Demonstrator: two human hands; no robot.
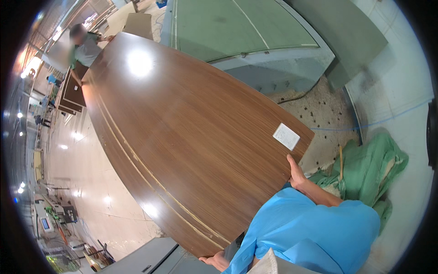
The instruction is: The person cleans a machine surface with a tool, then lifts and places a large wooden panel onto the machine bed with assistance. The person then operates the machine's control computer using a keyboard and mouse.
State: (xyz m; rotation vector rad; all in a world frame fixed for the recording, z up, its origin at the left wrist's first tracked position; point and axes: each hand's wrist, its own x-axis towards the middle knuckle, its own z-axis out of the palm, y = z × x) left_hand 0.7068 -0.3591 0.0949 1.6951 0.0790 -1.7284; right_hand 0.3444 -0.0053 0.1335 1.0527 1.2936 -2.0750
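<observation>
Across the middle of the scene, from near right to far left, stretches a long brown panel (182, 123). At the right part of its near edge, the right grip (296, 176) is clamped on the panel, thumb up against the rim, the other fingers mostly hidden below. Near the left end of that same edge, the left grip (216, 261) touches the panel from beneath and beside it; how far its fingers are closed I cannot tell.

Dark wood grain runs along the panel's length, and its glossy face throws back bright glare at the far end. Two pale yellowish lines follow the left side, and a white label (286, 136) lies near the right corner. At the far end, a co-worker (86, 52) has both hands at the panel. Beyond the right edge stands a green-topped platform (219, 27); green cloth (376, 169) is heaped at the near right.
</observation>
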